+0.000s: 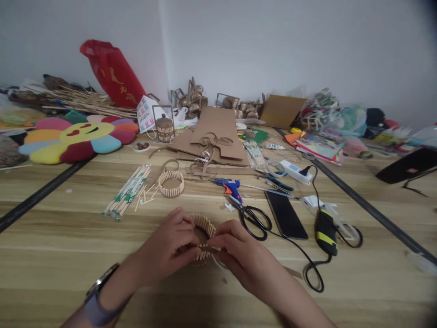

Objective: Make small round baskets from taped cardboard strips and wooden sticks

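At the near middle of the table, a small round basket (pixel 204 223) of short wooden sticks is between my hands. My left hand (pixel 172 241), a watch on its wrist, curls around the basket's left side with its fingers closed on it. A narrow brown cardboard strip (pixel 209 249) lies across the near side of the stick wall. My right hand (pixel 239 250) pinches this strip at the basket's right side. A similar strip end (pixel 292 272) shows beyond my right forearm. Parts of the basket's sides are hidden behind my fingers.
Beyond my hands are a second stick ring (pixel 171 184), wrapped sticks (pixel 128 191), a blue glue gun (pixel 232 187), black-handled scissors (pixel 254 218) and a phone (pixel 287 214). Cardboard sheets (pixel 218 123) and a finished lidded bucket (pixel 165 127) stand farther back. A black cable (pixel 307 255) loops at right.
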The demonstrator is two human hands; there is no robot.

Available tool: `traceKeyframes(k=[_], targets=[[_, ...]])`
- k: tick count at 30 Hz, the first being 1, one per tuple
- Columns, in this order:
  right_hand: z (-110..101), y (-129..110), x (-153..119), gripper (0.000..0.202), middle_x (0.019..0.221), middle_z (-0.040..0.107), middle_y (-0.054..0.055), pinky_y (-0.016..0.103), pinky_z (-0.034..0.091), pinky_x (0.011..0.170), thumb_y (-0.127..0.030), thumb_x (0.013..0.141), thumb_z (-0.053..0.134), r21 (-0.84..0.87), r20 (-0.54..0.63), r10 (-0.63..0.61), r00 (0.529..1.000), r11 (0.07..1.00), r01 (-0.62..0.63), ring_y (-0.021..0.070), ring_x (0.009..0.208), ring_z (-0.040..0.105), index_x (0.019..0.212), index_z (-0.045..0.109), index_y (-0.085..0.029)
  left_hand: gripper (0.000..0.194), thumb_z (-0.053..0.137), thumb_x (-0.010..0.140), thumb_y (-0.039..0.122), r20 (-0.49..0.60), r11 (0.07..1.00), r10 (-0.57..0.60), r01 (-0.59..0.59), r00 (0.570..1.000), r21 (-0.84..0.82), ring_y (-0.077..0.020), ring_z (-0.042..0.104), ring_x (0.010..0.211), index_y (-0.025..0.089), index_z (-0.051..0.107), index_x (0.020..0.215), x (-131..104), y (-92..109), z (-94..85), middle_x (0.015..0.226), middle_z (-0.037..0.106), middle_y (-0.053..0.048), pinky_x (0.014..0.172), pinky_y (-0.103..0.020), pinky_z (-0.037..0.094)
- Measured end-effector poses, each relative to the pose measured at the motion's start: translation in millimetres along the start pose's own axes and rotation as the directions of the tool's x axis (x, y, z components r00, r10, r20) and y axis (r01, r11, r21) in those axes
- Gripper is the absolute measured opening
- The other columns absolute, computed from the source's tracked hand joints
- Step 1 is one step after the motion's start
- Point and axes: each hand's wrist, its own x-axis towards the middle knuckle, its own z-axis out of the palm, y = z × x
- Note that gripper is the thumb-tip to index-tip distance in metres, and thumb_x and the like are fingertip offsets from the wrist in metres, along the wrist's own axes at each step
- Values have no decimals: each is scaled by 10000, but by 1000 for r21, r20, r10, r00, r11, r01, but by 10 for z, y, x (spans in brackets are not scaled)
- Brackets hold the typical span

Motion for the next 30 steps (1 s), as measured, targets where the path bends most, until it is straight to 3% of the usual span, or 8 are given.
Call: traceKeyframes(k=[10,18,25,30], targets=[[-45,-67,-21,340,1138,579,59,231,499,914,-25,907,534,138,24,-59,998,989,56,137,1048,603,1154,626,-239,237,541,951,324,19,997,-46,45,999,59,-225,539,896,202,625,766,5,44,-13,779,623,-16,912,-400,404],[-54,-51,-14,308,1115,585,60,240,515,895,-26,888,553,138,4,-72,997,988,71,142,1017,614,1102,641,-229,245,532,956,300,12,997,-35,34,999,74,-218,540,868,201,617,749,35,73,1,753,632,-11,944,-422,391],[-14,66,19,333,1170,631,87,279,506,919,-38,918,482,43,-2,-83,997,996,83,172,1084,613,1178,589,-217,381,484,974,478,14,994,-15,16,1000,-111,-228,529,928,205,639,758,6,32,-30,783,609,-33,824,-332,438],[-11,59,34,317,1048,682,77,287,507,848,-59,922,497,-34,39,-32,999,999,33,194,990,632,1186,601,-199,390,481,975,491,32,987,11,-6,999,-163,-213,515,931,207,637,759,3,48,-35,802,596,-34,817,-300,434]])
